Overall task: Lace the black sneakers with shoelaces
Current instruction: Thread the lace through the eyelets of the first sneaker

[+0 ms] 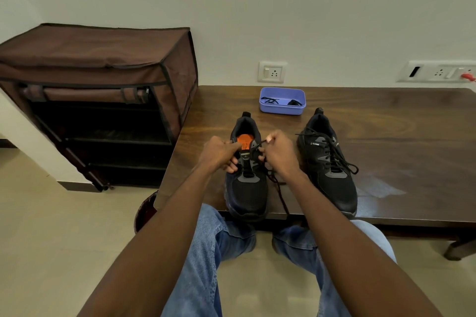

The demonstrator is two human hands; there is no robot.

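Two black sneakers on tabletop (386,136): left hand (219,153) gripping unlaced sneaker (246,175), right hand (279,153) fingers pinching its shoelace (279,189); laced sneaker (332,175) reading "CLYMB".

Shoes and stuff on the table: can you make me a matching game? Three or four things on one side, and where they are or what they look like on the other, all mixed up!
Things:
1. left shoe
2. right shoe
3. box
4. rack

Descriptions:
A. brown, on the floor beside the table
B. purple, holds spare black laces
C. orange inside, between both hands
D. laced to the top, nobody touching it

Pairs: 1-C, 2-D, 3-B, 4-A
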